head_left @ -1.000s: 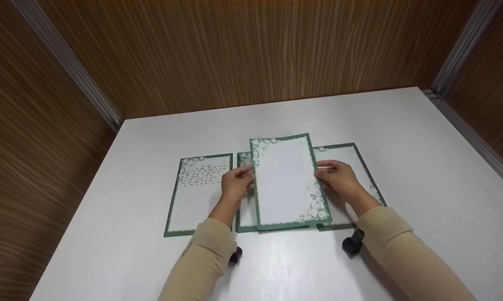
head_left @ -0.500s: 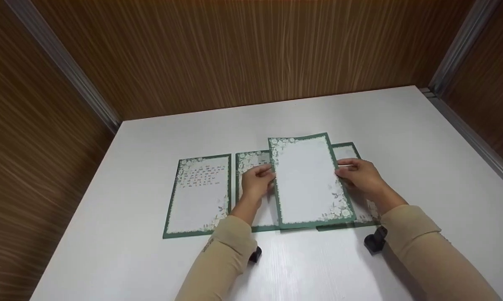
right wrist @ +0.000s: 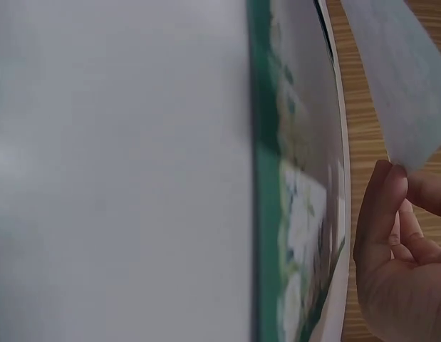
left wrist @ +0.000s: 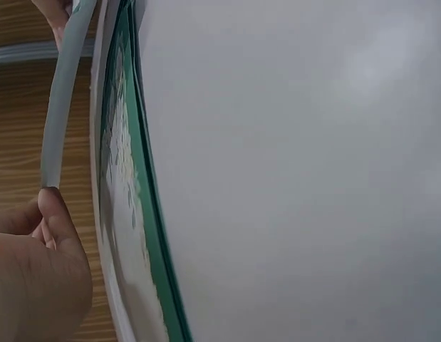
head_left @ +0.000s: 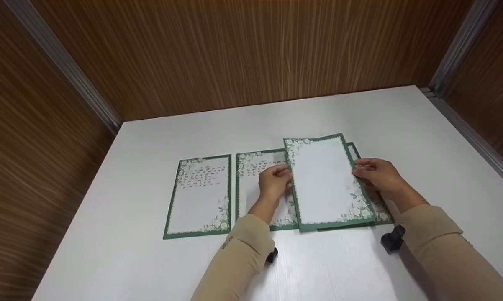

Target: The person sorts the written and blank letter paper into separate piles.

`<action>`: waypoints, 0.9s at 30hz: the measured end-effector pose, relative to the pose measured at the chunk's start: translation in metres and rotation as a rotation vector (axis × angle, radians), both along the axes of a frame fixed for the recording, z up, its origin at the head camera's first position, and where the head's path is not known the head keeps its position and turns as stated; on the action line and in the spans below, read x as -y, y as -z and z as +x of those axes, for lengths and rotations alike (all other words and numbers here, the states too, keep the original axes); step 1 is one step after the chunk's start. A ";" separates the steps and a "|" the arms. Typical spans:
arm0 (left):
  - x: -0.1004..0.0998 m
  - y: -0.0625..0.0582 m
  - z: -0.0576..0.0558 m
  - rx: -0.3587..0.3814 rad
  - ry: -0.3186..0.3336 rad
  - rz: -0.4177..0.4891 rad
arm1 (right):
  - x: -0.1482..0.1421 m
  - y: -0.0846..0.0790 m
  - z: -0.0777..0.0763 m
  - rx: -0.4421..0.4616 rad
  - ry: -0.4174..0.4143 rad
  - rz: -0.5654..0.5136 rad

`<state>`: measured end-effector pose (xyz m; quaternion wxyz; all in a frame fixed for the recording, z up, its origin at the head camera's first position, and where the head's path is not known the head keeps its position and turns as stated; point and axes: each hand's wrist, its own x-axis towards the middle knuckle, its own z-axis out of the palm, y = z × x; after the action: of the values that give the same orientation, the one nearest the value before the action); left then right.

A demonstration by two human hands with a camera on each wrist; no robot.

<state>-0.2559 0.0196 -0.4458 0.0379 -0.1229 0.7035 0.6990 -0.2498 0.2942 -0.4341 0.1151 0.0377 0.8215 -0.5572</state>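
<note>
Both hands hold up one blank sheet of paper [head_left: 324, 179] with a green border and white flowers in two corners. My left hand [head_left: 273, 182] pinches its left edge between thumb and fingers, as the left wrist view also shows. On the opposite edge, the right hand [head_left: 379, 175] pinches it the same way. Under the raised sheet lies another green-bordered sheet [head_left: 384, 211], mostly covered. Left of that is a sheet with handwriting [head_left: 251, 194], partly hidden by the left hand and the held sheet.
A third lying sheet, also with handwriting on its upper half [head_left: 201, 200], is at the left of the row. All rest on a white table [head_left: 121, 188]. Brown wood-grain panels [head_left: 243, 54] rise behind and at both sides. Black wrist devices [head_left: 393, 239] sit below the sleeves.
The two hands have carried the blank sheet rightward, from over the middle lying sheet to over the right one. More of the middle sheet's handwriting now shows.
</note>
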 end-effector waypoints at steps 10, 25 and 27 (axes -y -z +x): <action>-0.017 -0.001 0.001 0.017 0.015 0.028 | -0.016 0.000 0.000 0.036 -0.006 0.067; -0.027 -0.001 0.004 0.060 0.074 -0.118 | -0.023 0.001 0.001 0.029 0.026 0.144; -0.028 -0.001 0.004 0.056 0.087 -0.144 | -0.023 0.001 0.001 0.023 0.032 0.156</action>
<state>-0.2516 0.0472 -0.4445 0.0790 -0.1142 0.7552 0.6406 -0.2484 0.3175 -0.4355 0.1123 0.0662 0.8603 -0.4929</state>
